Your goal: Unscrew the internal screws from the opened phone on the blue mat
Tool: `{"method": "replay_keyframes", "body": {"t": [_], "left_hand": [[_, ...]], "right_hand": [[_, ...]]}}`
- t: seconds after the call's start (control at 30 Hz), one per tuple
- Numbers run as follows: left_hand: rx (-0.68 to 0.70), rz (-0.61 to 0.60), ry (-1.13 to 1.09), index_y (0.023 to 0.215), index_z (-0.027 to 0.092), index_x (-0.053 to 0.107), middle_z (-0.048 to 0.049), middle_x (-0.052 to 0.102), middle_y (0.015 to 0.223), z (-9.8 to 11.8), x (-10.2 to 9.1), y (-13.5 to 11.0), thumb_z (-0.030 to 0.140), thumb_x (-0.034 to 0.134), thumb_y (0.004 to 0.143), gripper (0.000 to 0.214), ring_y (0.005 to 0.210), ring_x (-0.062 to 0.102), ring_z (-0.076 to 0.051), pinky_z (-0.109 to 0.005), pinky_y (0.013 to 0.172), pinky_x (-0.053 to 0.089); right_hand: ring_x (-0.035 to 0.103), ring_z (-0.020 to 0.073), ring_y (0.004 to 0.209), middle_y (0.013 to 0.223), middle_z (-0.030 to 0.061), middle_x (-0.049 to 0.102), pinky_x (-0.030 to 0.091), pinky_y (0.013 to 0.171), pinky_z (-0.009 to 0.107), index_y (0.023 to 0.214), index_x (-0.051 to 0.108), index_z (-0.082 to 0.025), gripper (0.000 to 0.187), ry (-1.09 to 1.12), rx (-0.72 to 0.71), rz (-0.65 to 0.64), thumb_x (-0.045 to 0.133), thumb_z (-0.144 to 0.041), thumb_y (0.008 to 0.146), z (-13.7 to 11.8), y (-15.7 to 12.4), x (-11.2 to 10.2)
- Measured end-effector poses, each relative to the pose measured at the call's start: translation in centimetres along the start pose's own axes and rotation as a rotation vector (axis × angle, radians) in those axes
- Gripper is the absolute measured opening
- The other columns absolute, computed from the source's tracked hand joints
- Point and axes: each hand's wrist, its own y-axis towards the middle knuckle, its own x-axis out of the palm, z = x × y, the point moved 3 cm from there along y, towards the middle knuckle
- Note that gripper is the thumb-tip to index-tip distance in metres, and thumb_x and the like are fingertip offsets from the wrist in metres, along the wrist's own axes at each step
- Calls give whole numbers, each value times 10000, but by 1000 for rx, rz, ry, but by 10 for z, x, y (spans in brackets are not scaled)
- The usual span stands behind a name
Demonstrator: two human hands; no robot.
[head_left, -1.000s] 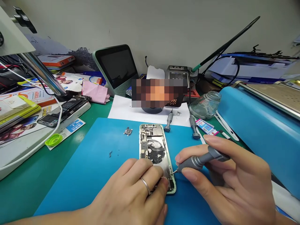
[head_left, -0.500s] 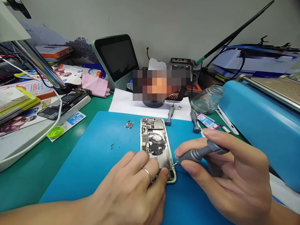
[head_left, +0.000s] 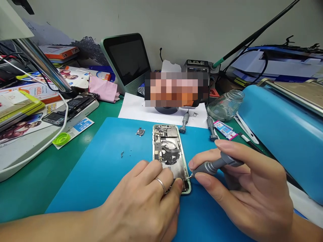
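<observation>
An opened phone is laid face up on a blue mat, its upper end pointed away from the person. Its lower part is covered by the left hand, whose fingers are bent and bunched together; whether the frame is gripped or merely pressed cannot be told, since the fingertips are partly hidden. A grey screwdriver is pinched by the right hand between thumb and fingers, and its slanted tip is directed at the phone's right edge, near the lower end. To the left of the phone, a small metal part and some tiny screws are left apart on the mat. Beyond it, white paper is spread beneath a dark round base.
</observation>
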Motion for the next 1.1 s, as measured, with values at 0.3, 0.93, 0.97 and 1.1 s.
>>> {"method": "replay_keyframes", "body": {"t": [0.3,0.93,0.97,1.1], "left_hand": [[3,31,-7,882,149,747,-41,643,760,0,-3,0,150,552,997,226,658,532,-219,-389,514,395],[4,20,-33,930,161,722,-28,605,746,-1,2,-1,163,581,968,145,658,492,-218,-390,505,359],[4,19,-38,912,168,709,-27,604,745,-1,2,-1,161,580,967,140,660,490,-217,-390,510,359],[-6,55,-40,751,207,604,-17,565,706,0,2,1,144,577,974,233,645,459,-204,-387,510,331]], "right_hand": [[807,187,887,1113,22,799,711,736,259,1549,528,-355,798,18,2,-18,754,15,879,1,1,1],[845,241,899,1092,51,859,724,817,355,1581,490,-345,820,-35,-183,-149,714,26,885,-7,9,1],[845,239,895,1077,54,858,721,816,349,1553,509,-333,775,-42,-205,-181,697,23,890,-10,11,1],[819,180,747,906,27,834,692,720,229,1177,675,-263,328,-133,-179,-277,671,-44,933,-17,18,1]]}}
